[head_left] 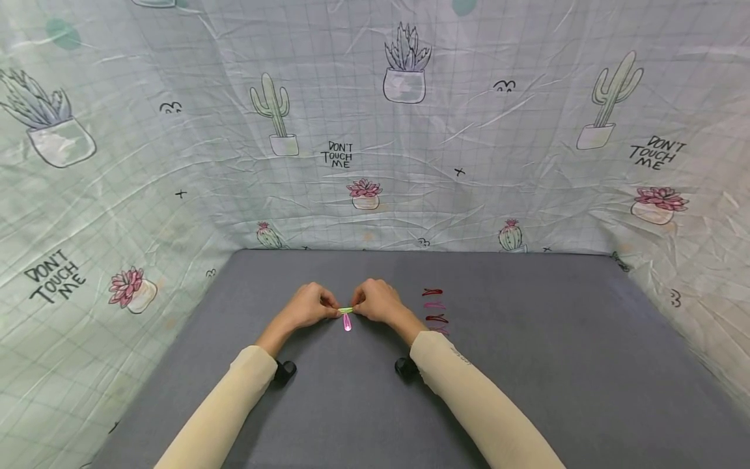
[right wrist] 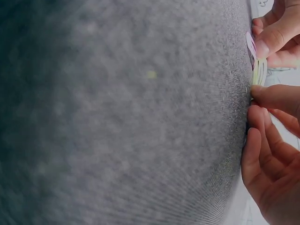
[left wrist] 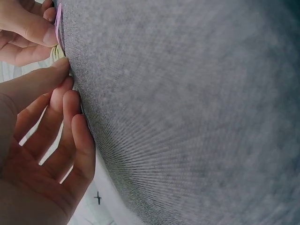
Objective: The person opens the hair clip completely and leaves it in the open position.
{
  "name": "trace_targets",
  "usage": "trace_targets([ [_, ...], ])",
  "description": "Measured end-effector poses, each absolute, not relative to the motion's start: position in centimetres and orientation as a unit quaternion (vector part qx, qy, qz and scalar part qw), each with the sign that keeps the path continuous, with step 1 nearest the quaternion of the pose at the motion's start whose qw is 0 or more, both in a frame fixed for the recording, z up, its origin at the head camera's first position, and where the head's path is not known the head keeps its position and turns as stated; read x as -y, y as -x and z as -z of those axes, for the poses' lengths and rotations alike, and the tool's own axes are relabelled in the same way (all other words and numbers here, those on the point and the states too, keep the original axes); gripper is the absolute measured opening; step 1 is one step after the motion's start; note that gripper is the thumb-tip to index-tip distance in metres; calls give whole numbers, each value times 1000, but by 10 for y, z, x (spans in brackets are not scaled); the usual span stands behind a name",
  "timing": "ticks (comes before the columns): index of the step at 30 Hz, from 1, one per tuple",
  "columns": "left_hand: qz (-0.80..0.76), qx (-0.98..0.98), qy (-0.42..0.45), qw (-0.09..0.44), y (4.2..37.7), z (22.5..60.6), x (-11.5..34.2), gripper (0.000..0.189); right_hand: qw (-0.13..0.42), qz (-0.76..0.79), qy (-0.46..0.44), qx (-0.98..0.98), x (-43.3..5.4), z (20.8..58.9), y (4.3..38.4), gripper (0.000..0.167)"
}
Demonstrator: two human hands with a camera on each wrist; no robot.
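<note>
My left hand point(head_left: 310, 305) and right hand point(head_left: 377, 301) meet low over the grey table, each pinching one end of a yellow-green hair clip point(head_left: 346, 310) between thumb and fingertips. Below it, pointing toward me, is a pink snap hair clip point(head_left: 347, 323), its upper end overlapping the yellow-green one. In the left wrist view the pink clip point(left wrist: 58, 23) stands edge-on beside the right thumb. From the right wrist the yellow-green clip point(right wrist: 258, 74) spans the space between both thumbs. The fingertips cover its ends.
Right of my right hand, several red and pink hair clips point(head_left: 434, 305) lie in a column on the grey table point(head_left: 527, 365); the nearest lies close by my right sleeve. A cactus-print sheet point(head_left: 363, 117) hangs behind and along the sides. Black wrist cameras point(head_left: 286, 372) sit under both cuffs.
</note>
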State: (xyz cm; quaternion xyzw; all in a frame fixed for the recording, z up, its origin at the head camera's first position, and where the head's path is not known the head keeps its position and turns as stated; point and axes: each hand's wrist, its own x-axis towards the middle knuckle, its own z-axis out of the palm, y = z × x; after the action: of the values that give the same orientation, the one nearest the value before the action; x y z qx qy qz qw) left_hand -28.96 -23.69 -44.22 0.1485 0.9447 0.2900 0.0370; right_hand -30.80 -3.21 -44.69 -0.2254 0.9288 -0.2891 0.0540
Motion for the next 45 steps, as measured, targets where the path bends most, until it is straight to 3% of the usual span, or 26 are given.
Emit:
trace_targets([
  [18,-314,-937,-153,17,287,441,228,5,44,326,225,-917,18,442,305,6],
  [29,-341,-923,-177,-22,279,431,211,5,13,334,254,-908,-8,420,298,7],
  [45,-397,-893,-213,-25,260,411,173,4,-12,363,281,-889,-59,396,270,5],
])
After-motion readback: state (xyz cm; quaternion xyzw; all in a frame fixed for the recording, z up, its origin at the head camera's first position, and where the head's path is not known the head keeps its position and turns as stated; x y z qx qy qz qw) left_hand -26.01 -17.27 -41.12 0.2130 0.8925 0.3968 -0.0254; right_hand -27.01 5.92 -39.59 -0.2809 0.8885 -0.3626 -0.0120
